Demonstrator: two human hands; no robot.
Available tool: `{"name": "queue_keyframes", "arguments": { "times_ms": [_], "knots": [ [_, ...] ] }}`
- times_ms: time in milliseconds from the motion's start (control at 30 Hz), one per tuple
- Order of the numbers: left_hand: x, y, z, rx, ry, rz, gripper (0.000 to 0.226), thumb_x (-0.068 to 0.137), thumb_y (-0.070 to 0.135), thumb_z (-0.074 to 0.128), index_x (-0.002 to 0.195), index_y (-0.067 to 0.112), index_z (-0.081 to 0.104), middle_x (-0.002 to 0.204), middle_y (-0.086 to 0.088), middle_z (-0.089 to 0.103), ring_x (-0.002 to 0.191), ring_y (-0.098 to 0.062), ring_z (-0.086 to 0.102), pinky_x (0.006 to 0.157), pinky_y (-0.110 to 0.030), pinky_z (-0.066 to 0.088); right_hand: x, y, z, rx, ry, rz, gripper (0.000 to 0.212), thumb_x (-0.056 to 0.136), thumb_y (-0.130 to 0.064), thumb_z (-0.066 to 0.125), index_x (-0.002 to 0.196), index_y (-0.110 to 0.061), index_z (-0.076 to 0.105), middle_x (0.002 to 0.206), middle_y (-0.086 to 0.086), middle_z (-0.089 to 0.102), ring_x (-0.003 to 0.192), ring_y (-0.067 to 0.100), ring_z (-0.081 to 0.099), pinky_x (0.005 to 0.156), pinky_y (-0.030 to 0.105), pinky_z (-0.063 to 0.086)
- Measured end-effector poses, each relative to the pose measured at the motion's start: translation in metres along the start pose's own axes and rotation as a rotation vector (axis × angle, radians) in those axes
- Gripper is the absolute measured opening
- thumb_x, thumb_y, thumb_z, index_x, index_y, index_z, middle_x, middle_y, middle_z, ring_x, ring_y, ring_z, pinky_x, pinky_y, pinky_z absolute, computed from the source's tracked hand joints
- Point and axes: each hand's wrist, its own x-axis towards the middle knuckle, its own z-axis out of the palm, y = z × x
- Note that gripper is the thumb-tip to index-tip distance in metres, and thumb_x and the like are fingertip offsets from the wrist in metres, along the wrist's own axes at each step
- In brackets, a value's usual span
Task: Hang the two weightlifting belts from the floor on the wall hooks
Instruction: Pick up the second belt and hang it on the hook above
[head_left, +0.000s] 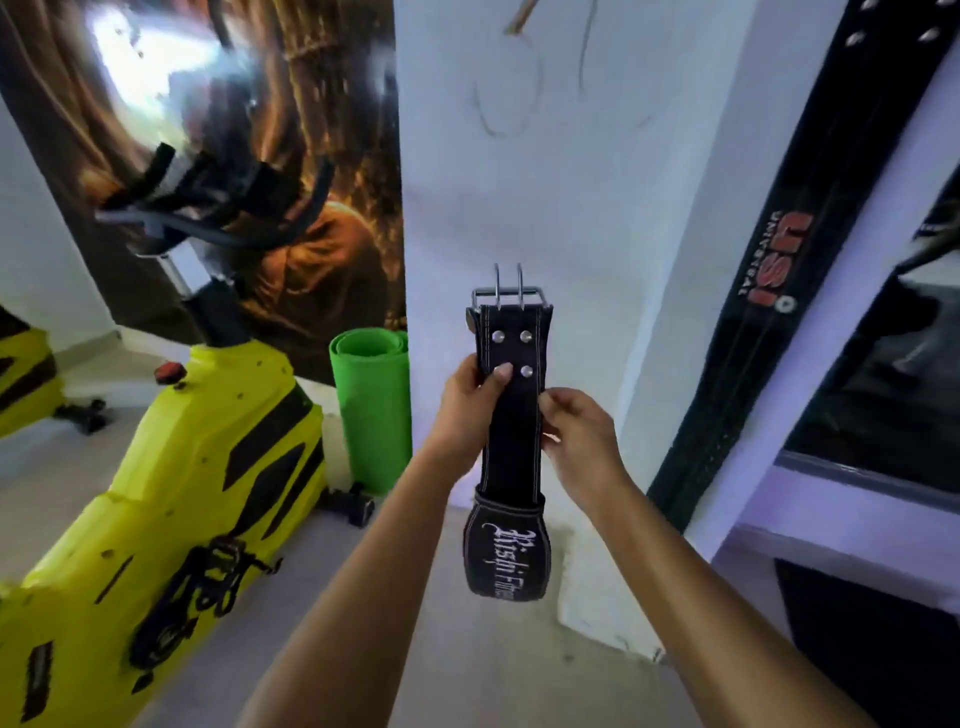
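Currently both hands are on the black belt (511, 415), held upright in front of the white wall (571, 208), buckle (508, 297) at the top; left hand (465, 410) has its grip closed round the belt's left edge, thumb on the face beside a rivet; right hand (579, 441) pinches the right edge, fingers curled, hold looks lighter; wide padded end (505, 551) with script lettering hangs folded below the hands, clear of the floor (467, 665).

Second belt (769, 270), the USI one, already hangs against the wall to the right of the held belt; looks done, though its hook is out of frame.

Risks as I judge them:
- no hook visible above the buckle; only scribbles and a brownish thing (519, 21) at the top edge, can't tell what it is; reaching up blind could miss the hook;
- both buckle prongs stand up loose; they could flip over and block the frame opening so the buckle fails to seat;
- grip sits below the buckle, so the buckle end can wobble as the arms lift; a shallow catch means the belt drops;
- padded end is heavy; if the right-hand pinch slips it could swing and pull the belt sideways;
- swing to the right could knock the USI belt;
- green rolled mat (371, 410) and yellow exercise bike (171, 493) stand left of the belt; a dropped belt could land there.
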Motion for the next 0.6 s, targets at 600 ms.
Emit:
{"name": "queue_keyframes", "arguments": {
  "times_ms": [600],
  "knots": [
    [0.071, 0.116, 0.263, -0.114, -0.342, 0.393, 0.021, 0.088, 0.011, 0.061, 0.107, 0.02, 0.064, 0.091, -0.005, 0.067, 0.083, -0.017, 0.064, 0.083, -0.032, 0.054, 0.058, -0.217, -0.162, -0.034, 0.328, -0.51, 0.016, 0.088, -0.017, 0.058, 0.1, -0.011, 0.067, 0.106, 0.012, 0.068, 0.101, 0.026, 0.063, 0.099, 0.046, 0.048]
  ]
}}
